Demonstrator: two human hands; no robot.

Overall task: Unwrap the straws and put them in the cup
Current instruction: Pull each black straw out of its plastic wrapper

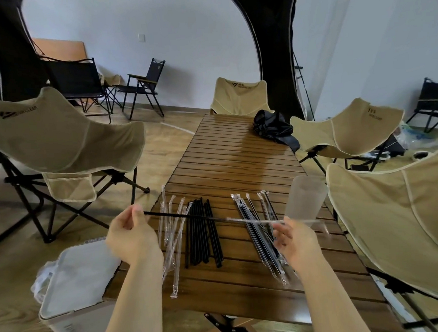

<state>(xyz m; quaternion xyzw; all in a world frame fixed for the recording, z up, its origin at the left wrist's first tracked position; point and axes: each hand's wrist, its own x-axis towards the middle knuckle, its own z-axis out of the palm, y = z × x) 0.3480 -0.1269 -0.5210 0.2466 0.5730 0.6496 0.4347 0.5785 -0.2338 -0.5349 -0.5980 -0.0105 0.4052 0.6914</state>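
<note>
My left hand [131, 237] pinches the bare end of a black straw [180, 215] held level above the table. My right hand [291, 240] pinches the clear wrapper [261, 220] that still covers the straw's right end. Under it, on the wooden slat table [238, 159], lie several empty clear wrappers [172, 242] at the left, several bare black straws [202, 232] in the middle and several wrapped straws [260, 229] at the right. A frosted cup [304, 199] stands upright near the table's right edge, just beyond my right hand.
A white lidded bin [76, 277] with a plastic liner stands left of the table's near corner. Beige folding chairs [59, 138] flank the table on both sides and at the far end. A black bag [274, 128] lies at the far right of the table.
</note>
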